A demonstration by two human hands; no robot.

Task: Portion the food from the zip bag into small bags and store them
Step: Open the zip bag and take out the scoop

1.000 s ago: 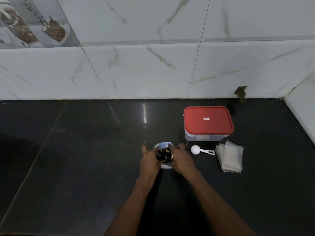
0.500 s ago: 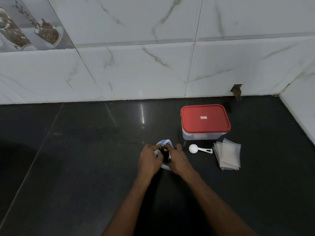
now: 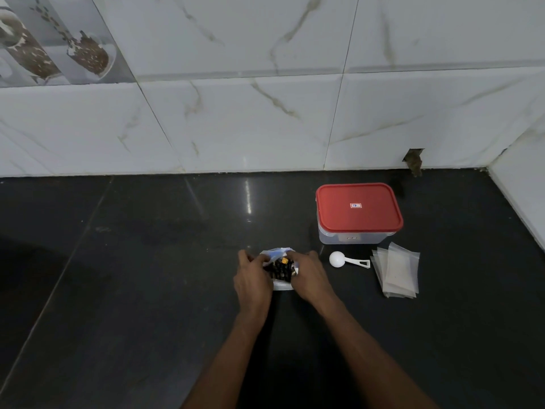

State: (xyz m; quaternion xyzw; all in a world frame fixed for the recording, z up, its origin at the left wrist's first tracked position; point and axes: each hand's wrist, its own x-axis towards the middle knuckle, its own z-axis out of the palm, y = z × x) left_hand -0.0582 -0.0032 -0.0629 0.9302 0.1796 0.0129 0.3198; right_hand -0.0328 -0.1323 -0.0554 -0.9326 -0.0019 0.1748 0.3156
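Note:
A clear zip bag (image 3: 279, 270) with a blue zip strip and dark food inside stands on the black counter near the middle. My left hand (image 3: 254, 280) grips its left side and my right hand (image 3: 308, 276) grips its right side, holding the top apart. To the right lie a white measuring scoop (image 3: 345, 259) and a fanned stack of small clear bags (image 3: 396, 274). Behind them stands a clear container with a red lid (image 3: 358, 209), closed.
The black counter (image 3: 132, 276) ends at a white marble-tiled wall (image 3: 265, 119) behind and a side wall at the far right. A small hole in the tile (image 3: 413, 160) sits behind the container.
My hands have pulled the bag's top slightly wider apart, showing more of the dark food. Everything else stays in place; the view shifted a little.

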